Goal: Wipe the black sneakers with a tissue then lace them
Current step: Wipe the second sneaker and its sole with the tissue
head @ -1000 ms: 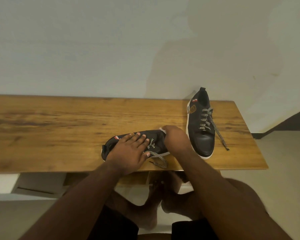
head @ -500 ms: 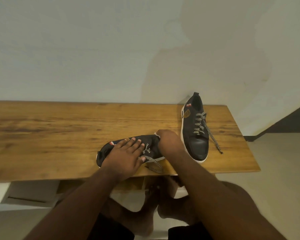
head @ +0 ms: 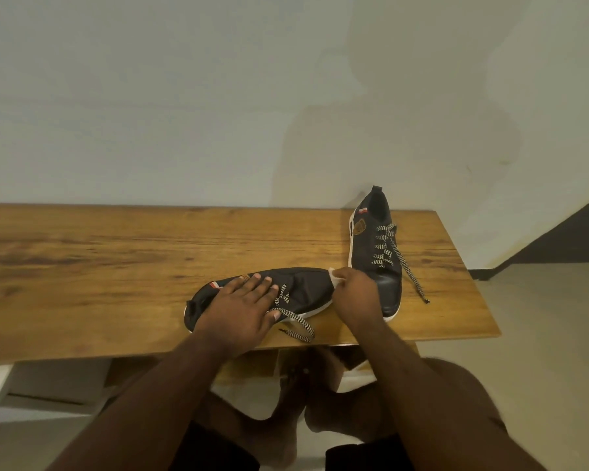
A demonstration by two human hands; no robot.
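I press my left hand (head: 240, 305) flat over the collar and laces of the near black fabric sneaker with the white rubber sole (head: 306, 290), fingers spread and fairly straight, thumb lying by the loose lace, so the shoe cannot skid on the table. My right hand (head: 354, 294) pinches a small crumpled white tissue (head: 334, 277) against the toe of that sneaker; only a corner of the tissue shows past my fingers.

To wipe well, I judge I should keep the holding hand firm and low, draw the tissue in short strokes from the toe back toward the laces, and turn it to a fresh face once it greys. The white edge of the sole will likely show dirt most, so it deserves its own pass. The tissue is thin and would probably tear if I scrub hard on the weave.

The upper of this shoe looks matte and cloth-like, with a small striped tag near the heel. Its checked black-and-white flat lace (head: 295, 322) trails off toward the table's near edge. The second black sneaker with a smoother, faintly glossy toe cap (head: 376, 253) stands just beside my right hand, toe toward me, laced partway, one lace end running loose to the right. Both rest on the long wooden table with a warm, streaked grain (head: 116, 260), whose surface looks smooth and hard.
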